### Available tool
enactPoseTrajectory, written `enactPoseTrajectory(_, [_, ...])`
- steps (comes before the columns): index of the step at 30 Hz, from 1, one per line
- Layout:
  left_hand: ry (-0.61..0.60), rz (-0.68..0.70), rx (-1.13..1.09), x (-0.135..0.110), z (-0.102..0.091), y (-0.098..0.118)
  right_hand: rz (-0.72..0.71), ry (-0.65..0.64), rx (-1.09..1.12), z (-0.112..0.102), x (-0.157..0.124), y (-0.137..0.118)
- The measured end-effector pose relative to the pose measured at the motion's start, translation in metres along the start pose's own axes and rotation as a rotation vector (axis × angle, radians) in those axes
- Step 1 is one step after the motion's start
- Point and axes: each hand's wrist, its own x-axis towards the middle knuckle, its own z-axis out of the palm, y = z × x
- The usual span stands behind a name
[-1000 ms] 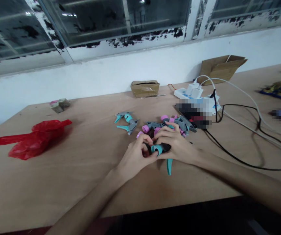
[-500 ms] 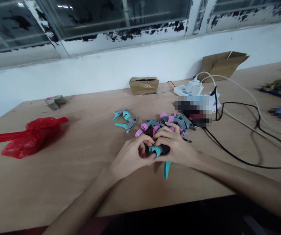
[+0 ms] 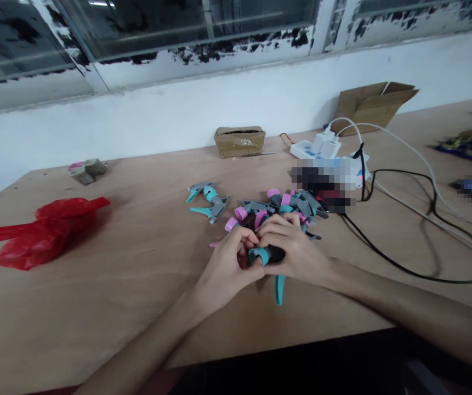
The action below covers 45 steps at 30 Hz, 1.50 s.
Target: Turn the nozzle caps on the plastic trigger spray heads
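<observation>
Both of my hands meet around one trigger sprayer head (image 3: 260,255) with a teal collar and dark body. Its teal trigger sticks out below my right hand (image 3: 295,247), whose fingers are wrapped over the body. My left hand (image 3: 229,266) is curled round the collar side, with thumb and fingertips closed on it. Just beyond my fingers lies a heap of grey sprayer heads with pink collars (image 3: 274,206), partly hidden by my right hand. To the left of the heap, two grey and teal sprayer heads (image 3: 210,203) lie together on the table.
A red plastic bag (image 3: 50,230) lies on the table (image 3: 145,263) at left. Small blocks (image 3: 89,170) and a little cardboard box (image 3: 240,142) stand further back. At right are a power strip (image 3: 303,150), looping black cable (image 3: 408,274) and an open carton (image 3: 369,109).
My hands keep the same hold on the sprayer head; the left wrist has turned slightly. A small pink part now shows beside my left hand. The view has shifted a little.
</observation>
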Motion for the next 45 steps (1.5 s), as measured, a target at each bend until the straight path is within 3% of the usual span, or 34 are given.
enactPoseTrajectory(7, [-0.14,-0.013,-0.151,-0.001,-0.008,0.005,-0.058,0.071,0.051,0.002,-0.005,-0.003])
enactPoseTrajectory(17, [-0.195,-0.063,-0.256,-0.001,-0.008,0.0,-0.071,0.145,0.052,0.001,-0.008,-0.004])
enactPoseTrajectory(30, [-0.077,-0.02,-0.224,-0.006,0.004,0.0,-0.086,0.205,0.005,0.0,-0.008,-0.004])
enactPoseTrajectory(40, [-0.239,-0.062,-0.392,-0.004,-0.005,0.004,-0.118,0.222,-0.015,0.0,-0.01,-0.011])
enactPoseTrajectory(45, [-0.184,-0.023,-0.322,-0.003,-0.001,0.0,-0.114,0.263,-0.063,-0.001,-0.01,-0.01])
